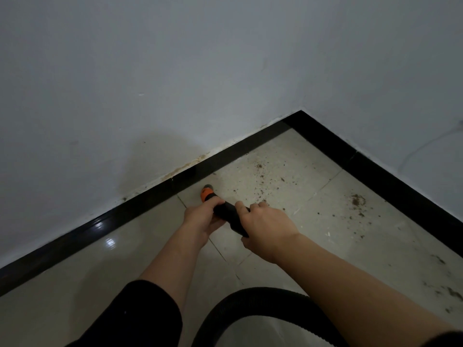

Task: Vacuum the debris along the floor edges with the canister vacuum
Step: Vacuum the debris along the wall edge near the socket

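Note:
The vacuum nozzle [207, 191] has an orange collar and a grey mouth, and it points at the floor close to the black baseboard [140, 204] on the left wall. My left hand [204, 216] grips the black tube just behind the orange collar. My right hand [265, 226] grips the tube [229, 212] further back, fingers curled over it. The black ribbed hose [253, 300] loops along the bottom of the view, under my right forearm. Brown debris [260, 181] lies scattered on the beige tiles to the right of the nozzle, with a denser clump [357, 199] near the right baseboard.
Two white walls meet in a corner [302, 111] at the upper right, edged by black baseboard [390, 181]. More dark specks [451, 294] lie by the right edge of the floor. The tiles [82, 276] at the lower left are glossy with a light reflection.

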Motion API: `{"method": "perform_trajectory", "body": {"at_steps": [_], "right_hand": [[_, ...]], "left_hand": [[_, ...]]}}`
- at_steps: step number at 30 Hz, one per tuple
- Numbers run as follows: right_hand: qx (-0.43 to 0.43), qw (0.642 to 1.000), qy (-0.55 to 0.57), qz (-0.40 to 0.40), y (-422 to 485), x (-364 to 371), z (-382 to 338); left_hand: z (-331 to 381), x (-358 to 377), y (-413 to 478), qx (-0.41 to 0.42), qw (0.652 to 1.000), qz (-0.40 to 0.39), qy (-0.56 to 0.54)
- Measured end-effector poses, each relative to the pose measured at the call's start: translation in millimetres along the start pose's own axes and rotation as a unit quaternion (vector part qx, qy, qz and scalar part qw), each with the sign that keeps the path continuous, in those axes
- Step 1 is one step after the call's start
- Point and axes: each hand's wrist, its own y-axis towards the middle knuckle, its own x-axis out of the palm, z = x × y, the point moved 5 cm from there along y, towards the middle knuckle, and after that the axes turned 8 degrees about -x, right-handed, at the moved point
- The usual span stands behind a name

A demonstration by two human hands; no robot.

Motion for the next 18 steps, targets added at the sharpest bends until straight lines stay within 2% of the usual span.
{"method": "perform_trajectory", "body": {"at_steps": [18], "right_hand": [[0.026,1.000,-0.013,-0.012,-27,1,12]], "left_hand": [[-17,27,-11,-0.015,0.999,-0.031,0.032]]}}
